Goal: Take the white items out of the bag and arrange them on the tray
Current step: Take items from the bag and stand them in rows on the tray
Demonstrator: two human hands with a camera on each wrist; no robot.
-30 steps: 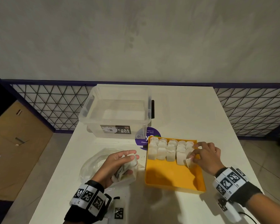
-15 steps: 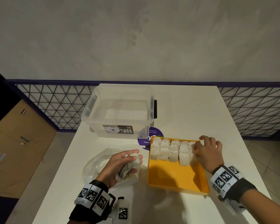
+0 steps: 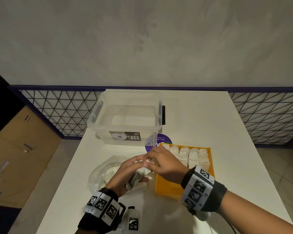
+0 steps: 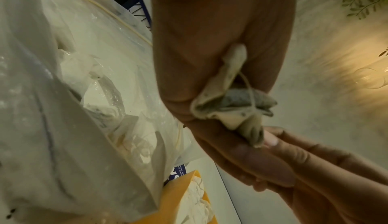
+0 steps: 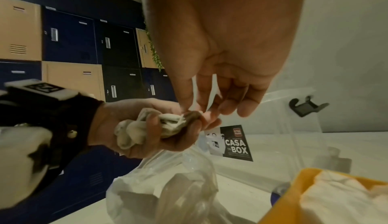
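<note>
Left grip (image 3: 130, 173) clutches a bunch of white items (image 5: 144, 128) — right grip (image 3: 161, 163) pinches one at its tip; the yellow tray (image 3: 167, 186) lies just right of both.

bag (image 3: 101, 173) left of tray (image 3: 166, 186), box (image 3: 125, 115) behind

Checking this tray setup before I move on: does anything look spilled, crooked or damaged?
Nothing stands out. The white packets stand in tidy rows at the far end of the yellow tray. The left hand holds a bunch of packets above the plastic bag, and the right hand pinches one from it.
</note>
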